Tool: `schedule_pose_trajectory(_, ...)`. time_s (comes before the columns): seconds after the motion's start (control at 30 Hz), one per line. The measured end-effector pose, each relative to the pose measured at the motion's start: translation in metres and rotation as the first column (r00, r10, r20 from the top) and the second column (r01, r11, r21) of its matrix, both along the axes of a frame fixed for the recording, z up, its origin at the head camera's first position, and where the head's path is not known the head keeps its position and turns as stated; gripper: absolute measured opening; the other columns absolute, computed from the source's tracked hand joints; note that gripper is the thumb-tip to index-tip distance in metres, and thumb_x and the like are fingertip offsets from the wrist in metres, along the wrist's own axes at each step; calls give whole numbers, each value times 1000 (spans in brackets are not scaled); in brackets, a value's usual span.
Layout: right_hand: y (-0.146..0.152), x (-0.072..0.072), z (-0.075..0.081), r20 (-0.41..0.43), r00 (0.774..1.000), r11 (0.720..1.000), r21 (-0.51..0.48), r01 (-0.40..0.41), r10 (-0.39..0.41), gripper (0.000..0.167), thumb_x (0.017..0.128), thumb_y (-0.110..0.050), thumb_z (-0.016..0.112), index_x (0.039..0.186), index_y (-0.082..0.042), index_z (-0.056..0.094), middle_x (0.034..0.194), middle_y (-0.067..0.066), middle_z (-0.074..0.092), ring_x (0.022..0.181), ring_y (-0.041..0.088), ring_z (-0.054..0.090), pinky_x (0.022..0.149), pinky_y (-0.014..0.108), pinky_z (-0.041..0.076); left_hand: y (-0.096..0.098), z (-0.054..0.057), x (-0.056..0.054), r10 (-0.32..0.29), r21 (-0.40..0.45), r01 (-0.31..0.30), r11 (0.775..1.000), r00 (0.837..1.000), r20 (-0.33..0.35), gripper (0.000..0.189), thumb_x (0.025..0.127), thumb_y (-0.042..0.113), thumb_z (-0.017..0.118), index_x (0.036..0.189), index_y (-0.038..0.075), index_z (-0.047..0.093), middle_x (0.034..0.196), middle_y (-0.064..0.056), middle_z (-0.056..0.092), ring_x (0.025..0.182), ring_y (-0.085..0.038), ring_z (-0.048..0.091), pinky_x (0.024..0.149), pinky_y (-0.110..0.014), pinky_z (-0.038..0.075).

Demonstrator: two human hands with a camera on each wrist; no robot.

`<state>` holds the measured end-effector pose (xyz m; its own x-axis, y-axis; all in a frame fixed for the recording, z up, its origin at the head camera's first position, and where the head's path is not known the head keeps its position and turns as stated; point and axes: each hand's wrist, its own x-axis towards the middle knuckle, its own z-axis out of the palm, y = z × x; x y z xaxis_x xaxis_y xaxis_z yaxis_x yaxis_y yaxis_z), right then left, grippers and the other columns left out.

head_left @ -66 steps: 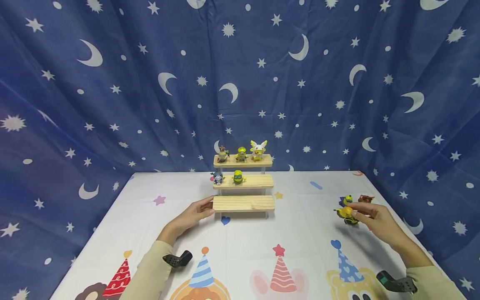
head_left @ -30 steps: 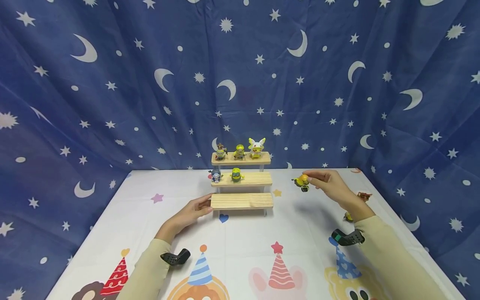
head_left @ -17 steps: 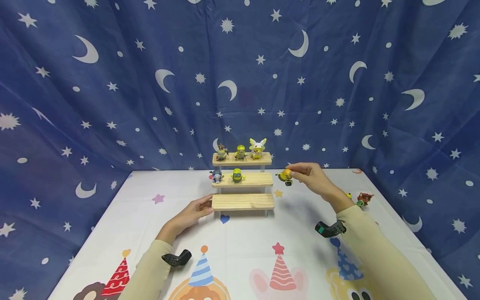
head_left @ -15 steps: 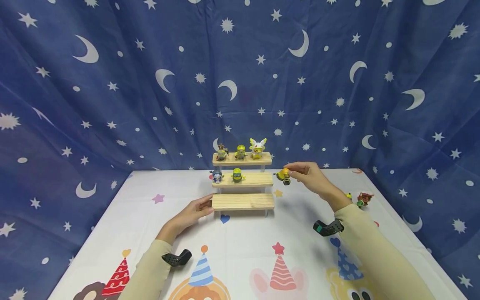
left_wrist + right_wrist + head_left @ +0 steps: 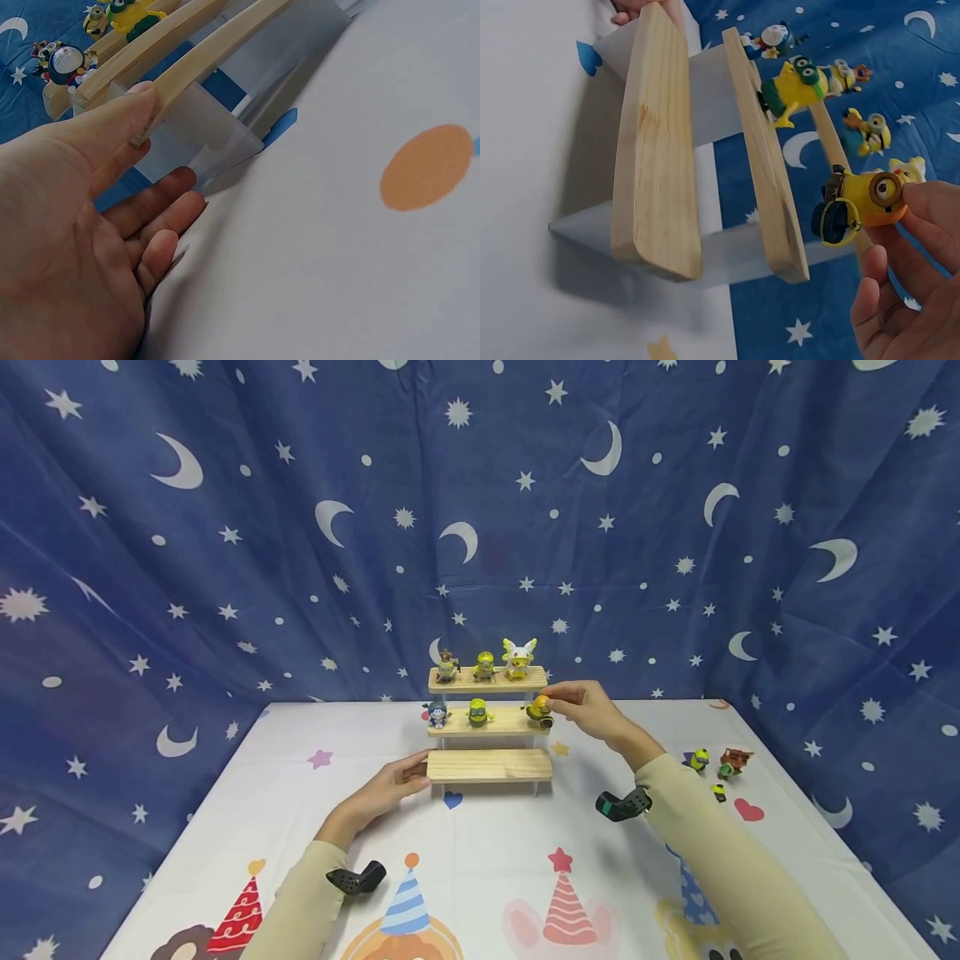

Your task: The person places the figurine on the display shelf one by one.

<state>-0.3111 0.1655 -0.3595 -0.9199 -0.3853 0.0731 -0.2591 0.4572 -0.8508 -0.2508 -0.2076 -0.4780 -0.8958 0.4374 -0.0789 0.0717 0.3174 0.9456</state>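
Observation:
My right hand (image 5: 592,710) pinches a one-eyed yellow Minion figurine (image 5: 877,191) by its head, over the right end of the middle step. In the right wrist view the figurine is tilted and carries a dark round piece. My left hand (image 5: 390,785) grips the left end of the lowest step of a three-tier wooden display stand (image 5: 487,766), thumb and index finger at the wood (image 5: 187,75). On the middle step stand a dark-haired figurine (image 5: 437,714) and a green-goggled Minion figurine (image 5: 477,713). The top step bears three figurines, the rightmost with white ears (image 5: 518,658).
To the right on the white tablecloth (image 5: 300,735) lie a blue-and-yellow figurine (image 5: 697,760), a reddish-brown figurine (image 5: 735,762) and a small yellow-and-black piece (image 5: 718,792). A blue star-and-moon curtain (image 5: 480,527) hangs behind and at both sides.
My right hand has lifted the one-eyed Minion from the table's right side and carried it left to the middle step. The left hand has stayed at the stand's lowest step.

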Motion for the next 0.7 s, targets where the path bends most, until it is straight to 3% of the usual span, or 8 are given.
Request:
schedule_pose_trajectory(0.1,-8,-3,1,-1,1000,1000,-2,-9,9,36,103,-17,58,135,-1,63,132,20,67,116,25,64,80,28,48,1,-1,-1,4,3,-4,1000,1000,-5,68,104,28,58,161,8,25,159,-23,39,146,-41,41,122,-55,33)
schedule_pose_trajectory(0.33,-26,-9,3,23,999,999,4,-42,42,35,103,-16,58,135,-1,63,134,20,66,126,34,62,104,46,54,0,-2,-3,19,11,-19,1000,1000,9,69,103,27,60,161,10,27,160,-22,39,147,-41,40,122,-55,33)
schedule_pose_trajectory(0.53,-32,-15,0,-1,998,998,34,-59,59,36,103,-16,58,135,-2,63,136,20,65,120,33,65,91,37,58,-1,-4,-6,11,5,-11,1000,1000,-9,69,104,26,58,161,7,25,158,-24,41,145,-40,43,121,-54,34)
schedule_pose_trajectory(0.7,-34,-15,-4,20,998,998,40,-58,58,36,104,-17,56,136,-2,63,136,20,65,119,33,65,82,32,53,-1,-5,-4,12,1,-12,1000,1000,-3,70,104,28,59,161,6,24,158,-25,40,145,-41,42,121,-55,34)
